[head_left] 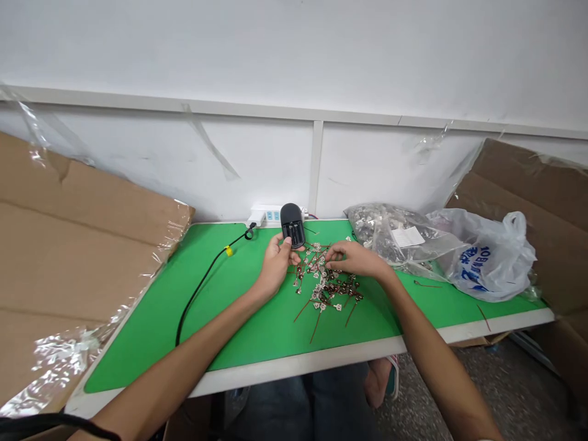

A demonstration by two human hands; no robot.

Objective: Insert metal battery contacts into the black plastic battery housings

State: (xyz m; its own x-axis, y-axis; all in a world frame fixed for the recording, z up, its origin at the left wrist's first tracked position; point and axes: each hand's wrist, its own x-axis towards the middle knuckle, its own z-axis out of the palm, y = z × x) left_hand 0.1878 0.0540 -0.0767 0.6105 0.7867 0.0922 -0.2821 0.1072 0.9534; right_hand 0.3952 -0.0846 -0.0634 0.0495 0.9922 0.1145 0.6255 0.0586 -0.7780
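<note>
Forearms outstretched; left hand clasping black device; right hand curled over metal parts, grip unclear.

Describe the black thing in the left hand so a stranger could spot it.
Find the green tabletop against the white wall, then the white power strip at its back edge. In front of that strip, the left hand holds a black round-topped device with a recessed compartment facing the camera. Its dark body sets it apart from the small metal pieces near it.
</note>
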